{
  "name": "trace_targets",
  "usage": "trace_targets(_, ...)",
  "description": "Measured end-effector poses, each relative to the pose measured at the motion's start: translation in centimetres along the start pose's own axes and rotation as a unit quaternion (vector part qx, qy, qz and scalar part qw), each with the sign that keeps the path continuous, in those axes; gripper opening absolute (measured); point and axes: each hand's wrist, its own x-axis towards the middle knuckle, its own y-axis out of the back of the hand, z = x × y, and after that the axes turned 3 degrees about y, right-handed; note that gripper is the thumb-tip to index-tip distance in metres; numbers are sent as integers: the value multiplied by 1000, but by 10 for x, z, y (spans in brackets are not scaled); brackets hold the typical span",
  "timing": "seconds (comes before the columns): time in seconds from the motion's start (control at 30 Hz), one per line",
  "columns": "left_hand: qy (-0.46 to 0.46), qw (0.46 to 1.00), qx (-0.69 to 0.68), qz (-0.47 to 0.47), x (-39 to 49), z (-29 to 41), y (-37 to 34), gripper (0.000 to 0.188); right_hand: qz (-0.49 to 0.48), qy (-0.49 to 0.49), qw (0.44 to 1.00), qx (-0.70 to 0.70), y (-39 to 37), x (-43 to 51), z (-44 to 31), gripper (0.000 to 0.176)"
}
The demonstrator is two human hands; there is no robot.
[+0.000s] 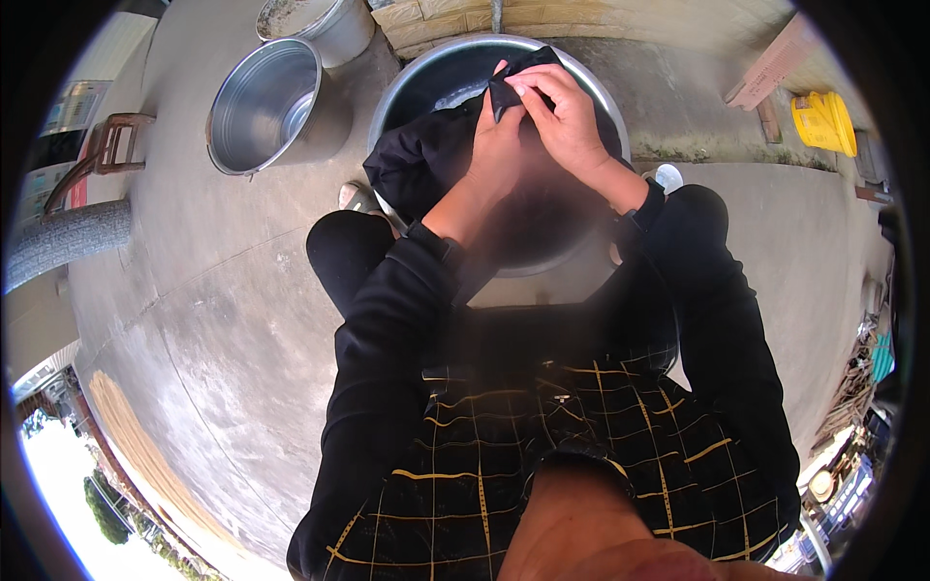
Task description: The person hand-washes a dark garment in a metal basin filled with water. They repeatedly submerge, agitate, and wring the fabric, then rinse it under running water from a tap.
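Over a large round metal basin (609, 91), both hands grip a black cloth garment (414, 156). My left hand (500, 134) holds a fold of it from below, with the thumb upright beside the fabric. My right hand (563, 109) pinches the same fold between thumb and fingers. Much of the garment is bunched over the basin's left rim and near side. Some pale foam or suds (459, 96) show inside the basin behind the cloth. A blurred dark patch covers the middle of the view, so the basin's near part is unclear.
To the left stands a metal bucket (272, 109), with a whitish bucket (330, 33) behind it. A yellow bucket (822, 123) lies at the right by the wall. A wooden chair (109, 149) is far left on the concrete floor (218, 240). My knees flank the basin.
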Motion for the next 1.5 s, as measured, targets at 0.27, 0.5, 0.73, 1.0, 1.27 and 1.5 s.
trace_targets(0.27,35,996,-81,8,8,3,14,56,-1,73,988,-138,-6,1,3,23)
trace_targets(0.5,-50,984,-164,40,25,31,23,40,-160,117,965,-174,-8,-31,-23,47)
trace_targets(0.73,102,969,-223,-45,-1,0,7,48,-146,85,966,-196,-5,5,10,55)
trace_targets(1.0,30,964,-259,-45,5,38,20,45,-130,61,985,-93,-18,-47,-34,56)
trace_targets(1.27,37,960,-264,-86,-11,37,0,48,-27,-97,992,-75,-22,-24,-11,67)
trace_targets(1.5,7,958,-273,-85,4,46,5,49,-39,-296,910,287,-28,-68,-17,66)
